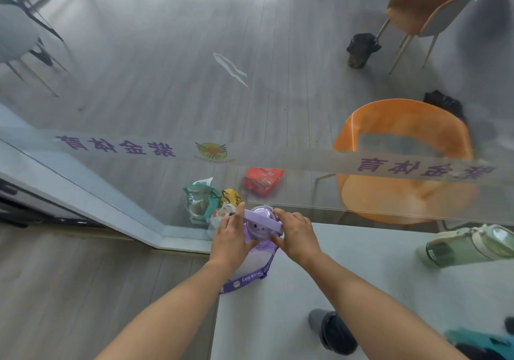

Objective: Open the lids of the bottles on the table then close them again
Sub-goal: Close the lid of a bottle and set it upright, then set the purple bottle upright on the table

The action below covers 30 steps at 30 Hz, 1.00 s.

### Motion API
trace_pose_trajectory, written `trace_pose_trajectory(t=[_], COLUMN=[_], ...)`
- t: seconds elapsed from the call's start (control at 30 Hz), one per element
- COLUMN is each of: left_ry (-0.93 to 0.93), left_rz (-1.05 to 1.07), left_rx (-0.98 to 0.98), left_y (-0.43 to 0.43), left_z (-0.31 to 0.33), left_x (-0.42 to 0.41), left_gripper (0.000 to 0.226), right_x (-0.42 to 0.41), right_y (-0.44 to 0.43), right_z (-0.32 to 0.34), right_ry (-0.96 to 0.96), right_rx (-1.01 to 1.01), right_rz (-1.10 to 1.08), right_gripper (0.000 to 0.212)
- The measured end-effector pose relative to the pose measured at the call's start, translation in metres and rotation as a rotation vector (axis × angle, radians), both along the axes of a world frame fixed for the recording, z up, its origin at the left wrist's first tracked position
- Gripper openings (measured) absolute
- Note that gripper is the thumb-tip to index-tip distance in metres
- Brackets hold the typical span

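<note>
Head view, looking down over both bare forearms, and both hands are on the purple bottle (257,251) at the near-left corner of the white table (361,290). Left hand (229,238) wraps the bottle's left side, fingers curled round it just under the lid (260,227), thumb lying up along the handle (262,218). Right hand (296,234) closes in from the right, fingertips pinching the lid's edge where the handle ends (whether the lid is loose or seated, I cannot tell). That handle is a flat lilac bar crossing the domed lid, which has a small face printed on it. A purple strap (244,279) with white lettering hangs from the bottle and trails over the table edge. Well apart on the right, a green bottle (467,245) lies on its side on the table. A dark grey bottle (331,332) sits near the bottom, tilted. Behind the glass partition, an orange chair (403,165), a red box (262,180) and some bags (205,204) on the floor.
</note>
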<state>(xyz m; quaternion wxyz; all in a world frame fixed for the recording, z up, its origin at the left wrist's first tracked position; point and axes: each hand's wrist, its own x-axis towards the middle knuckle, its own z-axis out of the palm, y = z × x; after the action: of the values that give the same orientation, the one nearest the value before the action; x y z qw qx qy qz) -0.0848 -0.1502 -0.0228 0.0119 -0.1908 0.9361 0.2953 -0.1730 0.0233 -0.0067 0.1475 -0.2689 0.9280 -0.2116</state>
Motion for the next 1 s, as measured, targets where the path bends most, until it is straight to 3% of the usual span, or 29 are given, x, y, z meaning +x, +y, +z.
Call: trace_pose_trajectory(t=[0.37, 0.57, 0.63, 0.77, 0.9, 1.0], left_ry=[-0.018, -0.069, -0.128, -0.166, -0.129, -0.081], left_rz=[0.001, 0.158, 0.191, 0.033, -0.162, -0.299], left_rx=[-0.036, 0.018, -0.015, -0.080, 0.025, 0.081], left_y=[-0.007, -0.005, -0.002, 0.009, 0.035, 0.063], left_z=[-0.007, -0.001, 0.003, 0.015, 0.029, 0.039], left_x=[-0.015, -0.001, 0.011, 0.039, 0.064, 0.081], left_gripper=[0.109, 0.124, 0.109, 0.057, 0.039, 0.038], right_x=[-0.020, -0.011, -0.007, 0.010, 0.044, 0.074], right_y=[-0.005, 0.007, 0.020, 0.051, 0.082, 0.106], right_z=[-0.002, 0.001, 0.006, 0.020, 0.045, 0.065], right_ry=[-0.036, -0.118, -0.125, -0.095, -0.072, -0.091], right_rx=[-0.004, 0.094, 0.138, 0.184, 0.148, 0.176], right_rz=[0.013, -0.035, -0.054, -0.054, -0.090, -0.102], right_gripper=[0.068, 0.090, 0.082, 0.060, 0.049, 0.050])
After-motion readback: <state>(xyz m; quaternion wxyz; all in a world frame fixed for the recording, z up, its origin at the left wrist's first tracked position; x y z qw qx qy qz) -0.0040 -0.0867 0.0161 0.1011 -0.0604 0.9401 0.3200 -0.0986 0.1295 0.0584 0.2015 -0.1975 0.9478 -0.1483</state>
